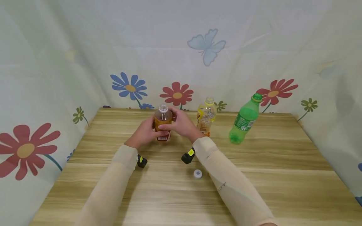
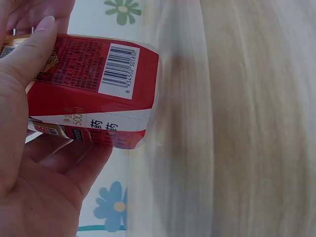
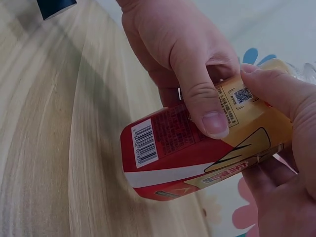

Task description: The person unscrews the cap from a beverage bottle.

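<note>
A plastic drink bottle [image 1: 163,117] with a red and orange label stands roughly upright between both hands at the far side of the table. No cap sits on its clear neck. My left hand [image 1: 145,132] grips the lower part, thumb across the label and fingers curled behind. Higher up, my right hand [image 1: 183,125] holds the bottle from the other side. In the left wrist view the red label [image 2: 74,98] shows a barcode; whether the base touches the table is unclear. A white cap [image 1: 197,174] lies on the table beside my right forearm.
A clear uncapped bottle [image 1: 207,114] with a yellow label stands just beyond my right wrist. Farther right is a green bottle [image 1: 244,121] with a green cap. The wooden table [image 1: 282,175] meets a flowered cloth [image 1: 158,37] at its back edge.
</note>
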Available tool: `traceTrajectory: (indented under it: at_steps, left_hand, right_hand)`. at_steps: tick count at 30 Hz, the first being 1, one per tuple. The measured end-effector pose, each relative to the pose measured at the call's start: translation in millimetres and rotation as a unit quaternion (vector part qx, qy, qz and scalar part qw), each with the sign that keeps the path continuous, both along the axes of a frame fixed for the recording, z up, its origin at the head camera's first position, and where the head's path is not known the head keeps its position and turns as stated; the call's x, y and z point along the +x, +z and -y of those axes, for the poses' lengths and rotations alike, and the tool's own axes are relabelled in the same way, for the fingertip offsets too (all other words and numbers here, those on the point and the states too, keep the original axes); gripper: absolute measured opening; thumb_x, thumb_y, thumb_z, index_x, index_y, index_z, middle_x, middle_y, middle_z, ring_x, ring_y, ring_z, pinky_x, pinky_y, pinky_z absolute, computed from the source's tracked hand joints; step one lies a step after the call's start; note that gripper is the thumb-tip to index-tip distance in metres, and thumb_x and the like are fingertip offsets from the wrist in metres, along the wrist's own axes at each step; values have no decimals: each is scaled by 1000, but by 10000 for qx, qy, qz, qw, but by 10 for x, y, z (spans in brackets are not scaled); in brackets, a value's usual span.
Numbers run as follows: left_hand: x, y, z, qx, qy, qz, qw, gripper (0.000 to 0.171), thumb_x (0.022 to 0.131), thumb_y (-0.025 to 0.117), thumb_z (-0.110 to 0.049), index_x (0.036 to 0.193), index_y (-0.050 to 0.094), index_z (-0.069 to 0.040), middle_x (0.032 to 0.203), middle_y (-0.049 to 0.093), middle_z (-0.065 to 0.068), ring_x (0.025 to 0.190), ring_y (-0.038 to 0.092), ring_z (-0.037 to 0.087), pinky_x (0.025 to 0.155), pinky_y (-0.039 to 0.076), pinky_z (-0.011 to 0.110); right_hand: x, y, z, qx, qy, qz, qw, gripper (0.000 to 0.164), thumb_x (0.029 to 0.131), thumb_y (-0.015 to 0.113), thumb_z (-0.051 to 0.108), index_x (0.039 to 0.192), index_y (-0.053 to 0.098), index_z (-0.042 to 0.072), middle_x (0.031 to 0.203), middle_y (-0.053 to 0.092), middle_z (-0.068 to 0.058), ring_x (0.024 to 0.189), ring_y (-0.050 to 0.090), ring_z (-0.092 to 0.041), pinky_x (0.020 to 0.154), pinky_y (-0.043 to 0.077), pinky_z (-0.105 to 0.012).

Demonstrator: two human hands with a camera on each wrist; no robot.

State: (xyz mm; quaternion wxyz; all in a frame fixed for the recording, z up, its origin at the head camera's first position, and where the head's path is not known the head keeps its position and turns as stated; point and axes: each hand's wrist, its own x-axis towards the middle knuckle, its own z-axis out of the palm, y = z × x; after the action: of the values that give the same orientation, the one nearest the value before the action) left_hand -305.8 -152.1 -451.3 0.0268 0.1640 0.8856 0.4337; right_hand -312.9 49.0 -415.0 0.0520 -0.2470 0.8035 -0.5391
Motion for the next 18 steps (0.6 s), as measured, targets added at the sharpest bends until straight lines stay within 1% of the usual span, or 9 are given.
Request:
traceTrajectory:
  at_steps: [4, 9, 13, 18]
  left_hand:
    - [-57, -48, 10, 17, 5, -31, 10000, 78, 85, 82, -44, 147, 43, -15, 146, 57, 9, 134, 58, 31, 112, 46, 50]
    - [-93, -93, 16, 192, -49, -43, 9998, 83, 84, 83, -47, 149, 42, -15, 148, 55, 9, 136, 56, 32, 113, 45, 51]
    - [-99, -109, 19, 287, -87, -17, 9995, 83, 83, 83, -47, 148, 43, -14, 147, 56, 10, 135, 56, 32, 112, 45, 51]
    - [-71, -81, 14, 262, -17, 72, 9996, 79, 85, 83, -42, 147, 43, -13, 146, 56, 11, 135, 56, 32, 113, 45, 51]
  right_hand:
    - [-44, -25, 16, -23, 3, 90, 10000, 71, 85, 86, 26, 147, 51, 22, 139, 61, 0, 132, 59, -23, 113, 46, -42]
    - [-78, -41, 16, 24, 25, 68, 10000, 72, 84, 86, 29, 147, 51, 22, 139, 61, 0, 132, 59, -23, 113, 45, -43]
    - [-78, -37, 9, 38, 68, 69, 9999, 72, 84, 86, 30, 146, 52, 21, 137, 62, 0, 130, 60, -22, 113, 46, -43]
    - [-84, -45, 9, 23, 120, 111, 9999, 70, 84, 86, 28, 145, 52, 19, 137, 62, -1, 130, 60, -23, 113, 46, -43]
